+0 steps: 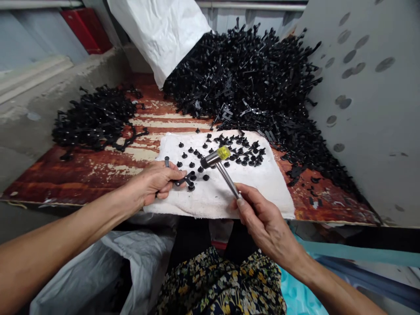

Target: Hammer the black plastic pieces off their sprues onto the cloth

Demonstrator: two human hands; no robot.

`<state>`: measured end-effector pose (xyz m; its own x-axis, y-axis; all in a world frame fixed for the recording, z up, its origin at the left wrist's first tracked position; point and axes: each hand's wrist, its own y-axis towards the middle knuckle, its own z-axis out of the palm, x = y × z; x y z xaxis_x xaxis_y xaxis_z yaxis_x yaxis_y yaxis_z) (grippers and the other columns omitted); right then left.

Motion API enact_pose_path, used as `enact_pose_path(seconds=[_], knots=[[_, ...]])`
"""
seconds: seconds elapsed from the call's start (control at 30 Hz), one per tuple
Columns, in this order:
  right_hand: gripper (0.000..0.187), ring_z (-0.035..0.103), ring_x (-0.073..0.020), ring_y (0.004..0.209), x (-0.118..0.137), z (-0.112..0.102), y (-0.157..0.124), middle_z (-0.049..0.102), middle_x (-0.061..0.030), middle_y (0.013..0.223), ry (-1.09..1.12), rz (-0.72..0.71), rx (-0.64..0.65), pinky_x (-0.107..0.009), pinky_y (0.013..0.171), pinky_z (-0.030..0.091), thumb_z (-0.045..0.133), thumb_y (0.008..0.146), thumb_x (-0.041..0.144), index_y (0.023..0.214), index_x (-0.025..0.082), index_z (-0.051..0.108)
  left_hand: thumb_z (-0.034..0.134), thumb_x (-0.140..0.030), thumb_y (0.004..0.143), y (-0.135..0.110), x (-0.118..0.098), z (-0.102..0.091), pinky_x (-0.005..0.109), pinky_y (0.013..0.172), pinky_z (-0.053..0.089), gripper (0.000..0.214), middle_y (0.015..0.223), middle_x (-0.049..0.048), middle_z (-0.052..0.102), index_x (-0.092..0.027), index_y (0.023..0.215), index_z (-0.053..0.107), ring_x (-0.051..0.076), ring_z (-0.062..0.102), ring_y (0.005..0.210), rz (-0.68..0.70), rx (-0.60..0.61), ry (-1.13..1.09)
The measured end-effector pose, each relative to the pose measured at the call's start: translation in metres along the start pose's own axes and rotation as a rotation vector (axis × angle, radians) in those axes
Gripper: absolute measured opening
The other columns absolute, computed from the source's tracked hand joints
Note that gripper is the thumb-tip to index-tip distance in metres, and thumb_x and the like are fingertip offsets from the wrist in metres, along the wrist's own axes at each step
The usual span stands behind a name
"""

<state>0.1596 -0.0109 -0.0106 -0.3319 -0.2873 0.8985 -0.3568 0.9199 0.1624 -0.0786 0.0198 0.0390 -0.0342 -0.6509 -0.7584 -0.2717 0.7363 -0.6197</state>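
Observation:
My left hand [156, 180] is closed on a black jointed bracket [182, 179] with small round ends, held low over the left part of a white cloth [216, 199]. My right hand [260, 212] grips the metal handle of a small mallet [226, 177]. One face of the mallet's head is yellow, the other dark; the head hangs over the middle of the cloth. Around it, many small black round caps with short stems [243, 151] lie scattered, densest toward the cloth's far right. A few of these caps touch or sit beside the bracket's end.
A tall heap of black brackets [249, 70] fills the back right, against a grey spotted panel [367, 100]. At left lies a smaller pile [95, 116] on the worn red-brown table [59, 175]. A white sack [164, 35] hangs over the back; another bag [141, 258] is below.

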Motion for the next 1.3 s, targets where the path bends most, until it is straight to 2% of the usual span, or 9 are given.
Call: enact_pose_path(seconds=[0.1,0.2,0.37,0.5,0.67,0.83,1.0,1.2,1.3], knots=[[0.042,0.066,-0.0165,0.081,-0.001,-0.001,0.003,0.068,-0.008,0.092,-0.177,-0.269,-0.023,-0.029,0.079,0.057,0.044,0.096,0.013,0.137,0.011,0.053,0.061,-0.006,0.087,-0.001,0.0,0.001,0.011,0.026,0.013,0.027,0.044,0.0,0.06,-0.018,0.068,0.046,0.0,0.021,0.025,0.012,-0.019,0.014],[0.057,0.066,-0.018,0.086,-0.003,-0.001,0.007,0.067,-0.0089,0.098,-0.316,-0.425,0.009,-0.03,0.076,0.058,0.037,0.093,0.003,0.149,0.016,0.042,0.061,-0.006,0.087,-0.003,-0.002,0.003,0.011,0.026,0.013,0.027,0.044,-0.0007,0.059,-0.018,0.069,0.045,0.0,0.022,0.024,0.027,-0.03,0.034],[0.062,0.058,-0.0164,0.062,-0.004,0.0,0.013,0.061,-0.0058,0.086,-0.629,-0.473,0.113,-0.027,0.052,0.05,0.036,0.088,-0.002,0.147,0.015,0.042,0.06,-0.006,0.087,-0.004,-0.004,0.005,0.011,0.026,0.013,0.027,0.043,-0.0004,0.059,-0.018,0.068,0.045,0.0,0.021,0.025,0.017,-0.024,0.039],[0.066,0.056,-0.0171,0.059,-0.001,0.001,0.011,0.06,-0.0057,0.085,-0.764,-0.489,0.146,-0.028,0.048,0.046,0.036,0.084,-0.004,0.148,0.012,0.039,0.06,-0.007,0.086,0.0,0.0,0.002,0.011,0.026,0.014,0.027,0.046,0.0012,0.06,-0.016,0.064,0.047,-0.001,0.021,0.026,0.011,0.025,0.005],[0.065,0.057,-0.0182,0.061,0.001,0.001,0.009,0.06,-0.007,0.087,-0.786,-0.484,0.16,-0.03,0.051,0.048,0.036,0.086,-0.002,0.15,0.011,0.035,0.056,-0.004,0.084,0.003,0.006,-0.005,0.009,0.025,0.019,0.022,0.053,0.0043,0.063,-0.011,0.063,0.056,0.0,0.03,0.028,-0.027,0.13,-0.08],[0.063,0.054,-0.0168,0.055,0.005,-0.003,0.012,0.059,-0.0058,0.084,-0.726,-0.456,0.171,-0.029,0.048,0.047,0.036,0.086,-0.003,0.147,0.011,0.041,0.059,0.0,0.08,0.001,0.006,-0.006,0.009,0.025,0.019,0.023,0.052,0.0052,0.063,-0.014,0.063,0.052,0.0,0.03,0.028,-0.027,0.108,-0.123],[0.059,0.059,-0.0165,0.065,0.009,-0.006,0.012,0.061,-0.0066,0.089,-0.565,-0.479,0.09,-0.028,0.058,0.054,0.036,0.091,0.0,0.148,0.013,0.039,0.06,0.002,0.077,0.002,0.006,-0.007,0.008,0.026,0.018,0.025,0.05,0.007,0.063,-0.015,0.063,0.05,0.0,0.029,0.028,0.003,0.122,-0.128],[0.063,0.053,-0.0147,0.054,0.016,-0.009,0.015,0.061,-0.0053,0.083,-0.661,-0.441,0.172,-0.027,0.05,0.051,0.036,0.086,-0.002,0.146,0.014,0.046,0.06,0.002,0.075,0.002,0.006,-0.007,0.008,0.026,0.018,0.025,0.049,0.0068,0.063,-0.015,0.06,0.05,0.0,0.028,0.027,-0.001,0.104,-0.131],[0.067,0.06,-0.0169,0.069,0.025,-0.01,0.014,0.063,-0.0063,0.09,-0.485,-0.512,0.027,-0.029,0.063,0.058,0.038,0.092,0.001,0.156,0.023,0.033,0.062,0.001,0.074,0.001,0.006,-0.007,0.009,0.026,0.019,0.025,0.048,0.0069,0.064,-0.015,0.059,0.051,0.0,0.028,0.028,0.003,0.108,-0.139]])
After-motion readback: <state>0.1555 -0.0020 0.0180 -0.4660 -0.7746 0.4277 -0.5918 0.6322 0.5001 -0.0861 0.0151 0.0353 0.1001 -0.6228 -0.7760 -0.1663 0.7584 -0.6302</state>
